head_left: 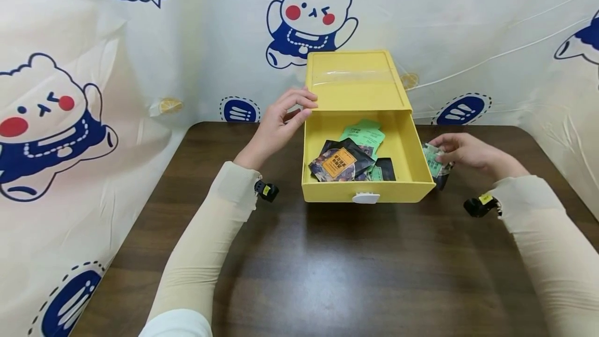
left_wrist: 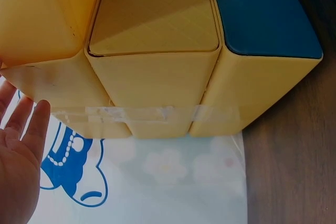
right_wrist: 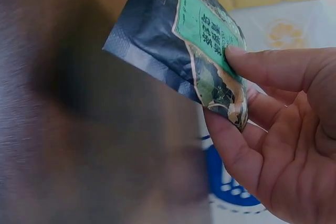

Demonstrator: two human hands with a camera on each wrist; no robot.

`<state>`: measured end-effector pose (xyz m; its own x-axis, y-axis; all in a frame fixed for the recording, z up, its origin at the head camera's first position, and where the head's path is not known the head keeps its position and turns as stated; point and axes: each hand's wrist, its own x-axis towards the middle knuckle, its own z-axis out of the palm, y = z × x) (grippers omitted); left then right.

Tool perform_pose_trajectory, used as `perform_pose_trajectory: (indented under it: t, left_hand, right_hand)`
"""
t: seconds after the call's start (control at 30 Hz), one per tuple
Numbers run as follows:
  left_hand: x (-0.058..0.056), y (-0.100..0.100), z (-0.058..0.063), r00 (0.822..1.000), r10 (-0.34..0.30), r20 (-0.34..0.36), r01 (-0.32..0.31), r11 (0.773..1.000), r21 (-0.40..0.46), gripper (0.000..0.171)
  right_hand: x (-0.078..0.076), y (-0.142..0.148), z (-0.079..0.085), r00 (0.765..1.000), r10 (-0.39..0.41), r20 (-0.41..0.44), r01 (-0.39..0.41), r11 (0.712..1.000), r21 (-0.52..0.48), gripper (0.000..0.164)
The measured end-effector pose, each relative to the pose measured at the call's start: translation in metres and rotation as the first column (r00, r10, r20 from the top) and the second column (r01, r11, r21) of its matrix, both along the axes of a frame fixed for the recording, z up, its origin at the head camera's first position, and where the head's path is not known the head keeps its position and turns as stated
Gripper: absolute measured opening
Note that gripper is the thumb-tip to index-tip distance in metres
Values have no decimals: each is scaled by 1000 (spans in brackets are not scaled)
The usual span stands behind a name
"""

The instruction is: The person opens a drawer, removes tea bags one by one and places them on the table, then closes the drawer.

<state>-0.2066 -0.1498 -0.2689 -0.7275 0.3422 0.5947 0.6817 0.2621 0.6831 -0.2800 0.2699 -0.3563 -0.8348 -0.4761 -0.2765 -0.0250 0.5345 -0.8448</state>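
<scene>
Your yellow drawer [head_left: 327, 192] has a white pull [head_left: 366, 198] and holds a black sachet with an orange label [head_left: 340, 164] lying in front of some green sachets [head_left: 364, 137]. To its right, your held sachet [right_wrist: 184, 40] is black, with a green label, a leafy print and a crimped end.

Your left hand [head_left: 283, 121] reaches forward, fingers loosely extended and apart, tips at the left edge of the yellow cabinet [head_left: 357, 98]. Your right hand [head_left: 474, 155] points inward, its thumb and fingers clamped on the held sachet.

The drawer lies below and right of your left fingertips. The held sachet juts beyond your right fingertips, just beside the drawer's right wall, over the bench [head_left: 374, 274].
</scene>
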Motion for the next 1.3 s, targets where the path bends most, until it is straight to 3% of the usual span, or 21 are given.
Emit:
perform_pose_trajectory:
  t: [0.13, 0.3, 0.57, 0.67, 0.8, 1.07, 1.3]
  left_hand:
    - [0, 0, 0, 1000, 1, 6, -1, 1000, 0, 13]
    - [0, 0, -1, 1000, 6, 15, -6, 1000, 0, 13]
    - [0, 0, -1, 1000, 6, 19, -6, 1000, 3, 13]
    - [0, 0, -1, 1000, 2, 18, -2, 1000, 2, 13]
    - [0, 0, -1, 1000, 2, 17, -2, 1000, 1, 13]
    - [-1, 0, 1, 1000, -2, 24, 1, 1000, 15, 13]
    - [-1, 1, 1, 1000, 1, 23, -1, 1000, 8, 13]
  right_hand:
    - [2, 1, -18, 999, 26, 34, -28, 997, 68, 36]
    - [3, 2, -27, 997, 74, -8, -71, 980, 188, 33]
    - [1, 2, -15, 992, 114, -47, -101, 970, 219, 34]
    - [2, 0, 3, 982, 149, -119, -114, 958, 263, 35]
    - [4, -11, 44, 971, 139, -194, -89, 966, 244, 34]
    - [5, -50, 129, 964, 133, -230, -93, 980, 177, 40]
    - [11, -93, 175, 948, 180, -261, -114, 961, 251, 44]
